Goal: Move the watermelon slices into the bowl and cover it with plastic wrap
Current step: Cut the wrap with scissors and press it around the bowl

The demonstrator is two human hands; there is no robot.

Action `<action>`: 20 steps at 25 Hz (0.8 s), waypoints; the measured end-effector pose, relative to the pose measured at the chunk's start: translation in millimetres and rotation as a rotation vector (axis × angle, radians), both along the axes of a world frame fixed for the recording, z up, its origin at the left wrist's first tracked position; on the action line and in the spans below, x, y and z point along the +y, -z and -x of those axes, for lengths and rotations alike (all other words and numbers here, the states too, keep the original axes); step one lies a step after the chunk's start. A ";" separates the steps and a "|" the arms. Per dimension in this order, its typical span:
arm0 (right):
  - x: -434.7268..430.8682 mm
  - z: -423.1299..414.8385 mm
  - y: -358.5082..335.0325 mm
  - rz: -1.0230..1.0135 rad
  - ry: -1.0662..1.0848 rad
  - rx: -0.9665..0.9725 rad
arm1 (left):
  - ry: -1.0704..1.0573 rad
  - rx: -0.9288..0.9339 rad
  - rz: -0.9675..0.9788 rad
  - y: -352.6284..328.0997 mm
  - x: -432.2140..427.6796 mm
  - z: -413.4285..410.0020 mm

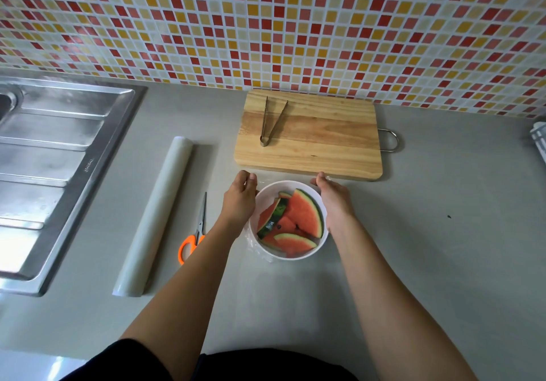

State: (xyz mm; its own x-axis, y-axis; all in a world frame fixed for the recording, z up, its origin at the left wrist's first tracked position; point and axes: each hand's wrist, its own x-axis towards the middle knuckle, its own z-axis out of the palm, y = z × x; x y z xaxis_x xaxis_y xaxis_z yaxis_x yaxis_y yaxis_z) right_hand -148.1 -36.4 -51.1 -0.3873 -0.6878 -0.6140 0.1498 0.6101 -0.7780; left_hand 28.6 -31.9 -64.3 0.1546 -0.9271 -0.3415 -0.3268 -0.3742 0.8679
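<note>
The grey counter [443,232] fills most of the view. A steel sink [53,156] with a ribbed draining part is set into it at the left. A wooden cutting board [325,144] lies at the back, close to the tiled wall. A long roll of plastic wrap [156,218] lies between the sink and the bowl, at a slant.

The white bowl [295,257] stands on the counter just in front of the board. All the watermelon slices [304,218] are inside it, leaning on each other. The left hand [240,200] is at the left side of the bowl and the right hand [335,203] at the right side, both with fingers curled near the far rim. A clear film [255,251] wrinkles at the bowl's near left side. It is hard to see, but each hand seems to pinch its far edge.

Scissors [196,232] with orange handles lie between the roll and the left forearm. Metal tongs [270,123] rest on the board, with their arms apart.
</note>
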 end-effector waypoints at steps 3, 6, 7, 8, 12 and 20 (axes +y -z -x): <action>-1.5 0.9 2.5 -0.042 -0.006 0.016 | -0.002 0.167 -0.086 3.7 2.7 -3.6; -2.5 0.2 4.3 -0.071 0.002 0.013 | 0.036 0.299 -0.092 2.7 7.6 -6.3; -2.8 0.5 5.1 -0.085 -0.003 0.016 | 0.043 0.329 -0.087 2.4 9.0 -6.5; -2.9 1.0 5.7 -0.106 -0.011 0.014 | 0.041 0.356 -0.093 2.1 10.0 -6.6; -3.3 2.1 5.7 -0.209 -0.039 -0.004 | -0.018 0.514 -0.181 -2.3 11.1 -7.9; -5.0 0.4 7.5 -0.073 0.048 0.088 | -0.091 0.118 -0.142 -5.6 4.7 -4.7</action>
